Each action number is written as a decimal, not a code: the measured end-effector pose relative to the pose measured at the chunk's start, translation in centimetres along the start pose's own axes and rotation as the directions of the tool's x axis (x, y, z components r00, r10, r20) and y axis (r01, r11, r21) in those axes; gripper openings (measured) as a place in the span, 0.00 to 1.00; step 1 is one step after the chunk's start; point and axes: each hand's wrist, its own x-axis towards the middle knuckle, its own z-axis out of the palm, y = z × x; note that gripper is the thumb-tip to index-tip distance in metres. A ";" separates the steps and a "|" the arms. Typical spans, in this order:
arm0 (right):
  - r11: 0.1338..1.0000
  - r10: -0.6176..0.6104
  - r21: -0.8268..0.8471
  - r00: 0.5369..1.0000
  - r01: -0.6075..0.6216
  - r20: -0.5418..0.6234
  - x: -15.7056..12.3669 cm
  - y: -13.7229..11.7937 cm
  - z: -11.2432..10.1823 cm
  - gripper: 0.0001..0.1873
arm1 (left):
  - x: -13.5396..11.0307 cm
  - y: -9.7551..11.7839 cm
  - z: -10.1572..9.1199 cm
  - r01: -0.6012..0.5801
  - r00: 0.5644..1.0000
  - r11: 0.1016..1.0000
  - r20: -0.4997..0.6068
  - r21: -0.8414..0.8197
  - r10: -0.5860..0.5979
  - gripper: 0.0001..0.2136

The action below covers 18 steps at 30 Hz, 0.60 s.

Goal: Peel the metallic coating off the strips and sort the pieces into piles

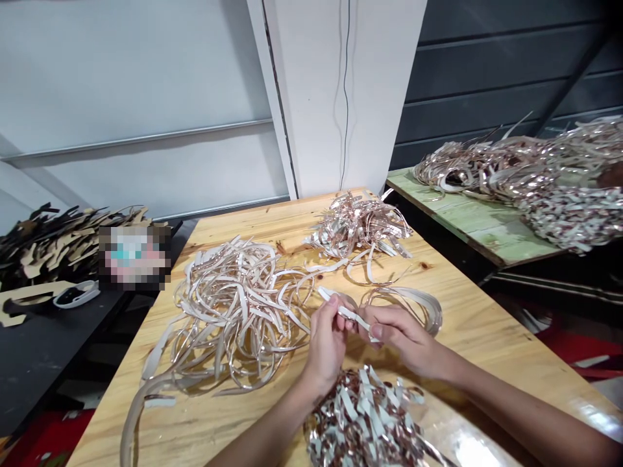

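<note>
On the far left, a black table (43, 350) carried a heap of dark and tan cut pieces (53, 250). To its right, a pine table (491, 370) held a large tangle of long, pale, foil-like strips (233, 311), looped loosely over one another.

Just right of that tangle, the person's left hand (324, 344) was nearly closed, its thumb and fingers pinching a narrow pale foil strip (353, 316) near the strip's upper end. The strip lay between the two hands, its long axis running from upper left to lower right. The right hand (399, 334) was also nearly closed, pinching the strip's lower end between thumb and fingers, so that each hand gripped one end.

Beyond the hands sat a pile of crumpled rose-gold strips (357, 227), while a heap of short, silvery cut pieces (363, 421) lay nearer the person, below the hands. Farther right, a green-painted table (467, 220) bore a long mound of similar metallic strips (516, 165).
</note>
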 end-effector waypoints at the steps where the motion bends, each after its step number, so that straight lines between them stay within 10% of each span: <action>1: 1.000 0.007 0.028 1.000 -0.006 -0.008 0.0 0.1 0.0 0.22 | 0.0 0.1 0.0 -0.003 1.000 1.000 0.000 0.017 0.003 0.23; 18: 0.988 0.018 0.152 1.000 -0.017 -0.004 -0.4 -0.5 0.6 0.20 | -0.9 0.8 -0.9 -0.322 0.921 0.822 0.356 0.470 0.157 0.31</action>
